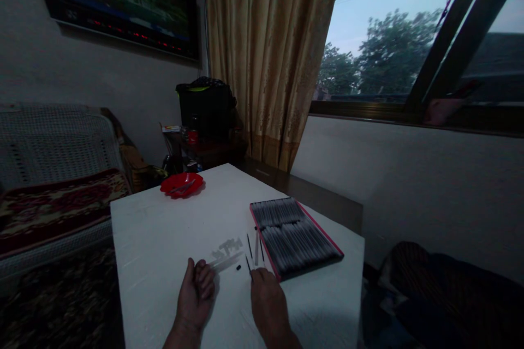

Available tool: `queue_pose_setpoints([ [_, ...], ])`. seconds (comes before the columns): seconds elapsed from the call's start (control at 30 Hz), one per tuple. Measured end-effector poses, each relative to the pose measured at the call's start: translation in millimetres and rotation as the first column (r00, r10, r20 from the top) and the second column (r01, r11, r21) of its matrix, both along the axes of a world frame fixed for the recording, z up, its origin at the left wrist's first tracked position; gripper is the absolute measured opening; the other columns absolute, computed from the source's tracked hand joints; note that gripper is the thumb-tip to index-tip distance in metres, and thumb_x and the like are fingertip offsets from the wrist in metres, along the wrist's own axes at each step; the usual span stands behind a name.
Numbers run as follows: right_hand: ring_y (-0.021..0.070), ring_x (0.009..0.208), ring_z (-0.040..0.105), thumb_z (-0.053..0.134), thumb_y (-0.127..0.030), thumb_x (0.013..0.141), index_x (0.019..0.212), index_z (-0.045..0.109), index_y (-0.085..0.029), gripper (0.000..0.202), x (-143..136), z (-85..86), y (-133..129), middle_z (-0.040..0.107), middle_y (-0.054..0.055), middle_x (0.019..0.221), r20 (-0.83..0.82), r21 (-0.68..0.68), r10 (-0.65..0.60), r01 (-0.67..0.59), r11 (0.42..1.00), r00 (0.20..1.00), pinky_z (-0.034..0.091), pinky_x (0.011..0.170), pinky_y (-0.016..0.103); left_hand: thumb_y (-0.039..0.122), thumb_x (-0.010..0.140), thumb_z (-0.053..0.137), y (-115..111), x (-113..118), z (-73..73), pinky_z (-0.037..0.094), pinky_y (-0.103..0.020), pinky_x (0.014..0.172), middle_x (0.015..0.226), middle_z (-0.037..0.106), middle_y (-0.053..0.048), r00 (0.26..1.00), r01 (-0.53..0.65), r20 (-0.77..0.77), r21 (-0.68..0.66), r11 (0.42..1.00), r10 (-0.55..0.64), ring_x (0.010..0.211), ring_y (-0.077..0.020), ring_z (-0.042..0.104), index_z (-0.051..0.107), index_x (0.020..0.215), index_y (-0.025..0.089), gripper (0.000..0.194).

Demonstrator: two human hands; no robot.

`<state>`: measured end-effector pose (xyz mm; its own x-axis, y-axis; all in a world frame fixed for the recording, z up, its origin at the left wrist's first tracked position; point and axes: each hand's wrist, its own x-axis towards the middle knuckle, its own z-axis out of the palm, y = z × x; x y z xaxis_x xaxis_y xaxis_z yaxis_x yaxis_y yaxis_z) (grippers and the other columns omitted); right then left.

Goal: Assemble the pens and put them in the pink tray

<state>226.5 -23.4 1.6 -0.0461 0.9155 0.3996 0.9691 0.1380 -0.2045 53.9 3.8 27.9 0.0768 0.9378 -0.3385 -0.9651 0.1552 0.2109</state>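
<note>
Head view, dark stick (248,265), in right hand (268,300)

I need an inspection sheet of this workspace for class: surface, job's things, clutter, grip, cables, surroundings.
Surface: white table with a grey patch.
Job's things: pink-edged case holding two rows of slim dark pieces; loose dark sticks beside it.
Clutter: red dish toward the far left; small black piece near a pale strip.
Grip: left hand curled at that strip's end, right hand at a thin stick; hold unclear.
Cables: nothing seen on the table.
Surroundings: wall screen, curtain, window, woven seat.
</note>
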Motion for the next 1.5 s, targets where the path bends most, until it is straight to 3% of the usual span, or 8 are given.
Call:
queue_pose_setpoints([
  [0.27,0.0239,0.076,0.069,0.049,0.004,0.078,0.085,0.066,-0.017,0.028,-4,6.4,9,0.069,0.011,0.085,0.113,-0.100,-0.131,0.142,0.985,0.985,0.050,0.060,0.029,0.042,0.078,0.066,-1,8,-4.6,0.020,-0.012,0.028,0.047,0.038,0.010,0.948,0.049,-0.315,0.014,0.999,-0.042,0.034,-0.0026,0.034,0.057,0.068,0.016,0.029],
  [0.4,0.0248,0.074,0.069,0.042,0.003,0.081,0.082,0.064,-0.017,0.030,5,-5.5,-4,0.070,0.010,0.079,0.037,-0.068,-0.138,0.141,0.988,0.990,0.052,0.062,0.031,0.055,0.072,0.065,7,19,-7.3,0.028,-0.017,0.035,0.050,0.048,0.006,0.547,0.177,-0.837,0.123,0.977,0.006,0.038,-0.0071,0.041,0.060,0.072,0.019,0.036],
  [0.5,0.0219,0.074,0.070,0.038,-0.006,0.086,0.097,0.062,-0.018,0.028,17,-15.4,-14,0.071,0.008,0.082,-0.182,0.003,-0.056,0.057,0.998,0.982,0.054,0.065,0.030,0.043,0.068,0.070,23,31,-3.9,0.038,-0.022,0.045,0.059,0.059,0.001,0.279,0.322,-0.954,0.205,0.924,0.114,0.050,-0.0135,0.052,0.066,0.076,0.021,0.024],
  [0.67,0.0176,0.081,0.069,0.035,-0.016,0.090,0.103,0.061,-0.021,0.030,32,-23.9,-20,0.071,0.006,0.091,-0.488,0.242,0.153,-0.035,0.970,0.859,0.055,0.072,0.026,0.013,0.058,0.073,57,56,7.9,0.041,-0.035,0.082,0.082,0.069,-0.003,0.011,0.574,-0.936,0.293,0.764,0.351,0.087,-0.0241,0.058,0.070,0.064,0.026,0.015],
  [0.8,0.0171,0.081,0.068,0.037,-0.014,0.086,0.105,0.062,-0.021,0.032,35,-24.0,-19,0.070,0.006,0.090,-0.589,0.266,0.222,-0.072,0.961,0.777,0.055,0.071,0.025,0.011,0.062,0.071,74,75,11.0,0.038,-0.038,0.082,0.077,0.066,-0.005,-0.121,0.711,-0.841,0.296,0.637,0.527,0.082,-0.0243,0.058,0.067,0.062,0.025,0.015],
  [1.17,0.0194,0.090,0.067,0.042,-0.025,0.093,0.108,0.063,-0.020,0.026,31,-21.7,-17,0.070,0.009,0.097,-0.607,0.354,0.207,0.028,0.935,0.768,0.055,0.077,0.028,0.018,0.085,0.054,78,77,30.5,0.043,-0.030,0.080,0.085,0.065,-0.006,-0.163,0.957,-0.471,0.140,0.256,0.867,0.083,-0.0196,0.058,0.062,0.081,0.024,0.011],
  [1.3,0.0206,0.091,0.067,0.046,-0.030,0.093,0.111,0.066,-0.021,0.028,36,-26.9,-17,0.069,0.011,0.099,-0.591,0.452,0.251,0.058,0.890,0.767,0.056,0.076,0.030,0.016,0.090,0.045,50,60,37.2,0.046,-0.033,0.081,0.086,0.063,-0.006,-0.247,0.954,-0.360,0.071,0.291,0.900,0.082,-0.0201,0.058,0.059,0.098,0.021,0.017],
  [1.5,0.0228,0.079,0.068,0.047,-0.052,0.089,0.096,0.069,-0.019,0.040,37,-23.5,-21,0.070,0.011,0.092,-0.832,0.283,0.153,0.170,0.944,0.533,0.057,0.063,0.032,0.020,0.092,0.041,-21,37,7.0,0.051,-0.026,0.063,0.088,0.066,-0.005,-0.486,0.802,-0.317,0.209,0.559,0.815,0.073,-0.0172,0.063,0.051,0.124,0.025,0.034],
])
